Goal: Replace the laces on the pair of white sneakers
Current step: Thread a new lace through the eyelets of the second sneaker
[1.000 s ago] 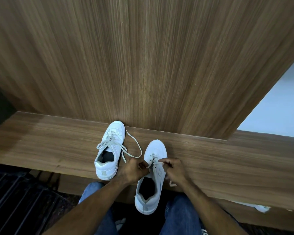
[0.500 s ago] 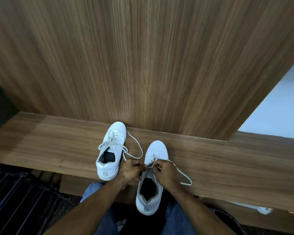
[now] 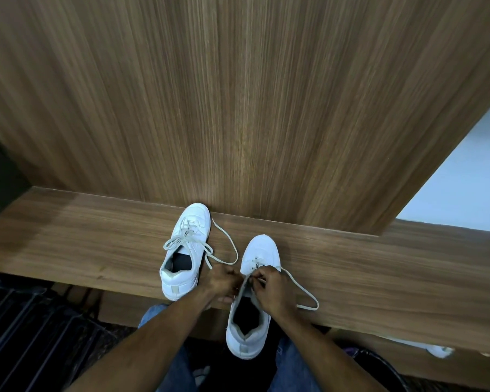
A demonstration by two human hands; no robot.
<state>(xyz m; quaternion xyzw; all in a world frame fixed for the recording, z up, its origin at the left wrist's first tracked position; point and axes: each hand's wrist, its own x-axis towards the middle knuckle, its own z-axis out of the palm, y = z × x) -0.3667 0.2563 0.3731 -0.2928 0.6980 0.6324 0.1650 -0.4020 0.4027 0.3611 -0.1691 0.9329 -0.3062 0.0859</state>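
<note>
Now the lace (image 3: 300,290) of the right sneaker (image 3: 259,256) is pinched by the left hand (image 3: 219,281) and right hand (image 3: 272,290) on a wooden shelf (image 3: 96,236).

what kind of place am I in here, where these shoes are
Probably indoors at home, perhaps an entryway or bedroom, though I can't be sure. A wood-veneer panel rises behind a matching low ledge that holds the sneakers, beside a plain white wall.

Tabletop (image 3: 379,267): your wood-grain ledge ran below the upright panel.
Left sneaker (image 3: 186,251): stood on it, laced.
Right sneaker (image 3: 262,251): heel overhung your near edge.
</note>
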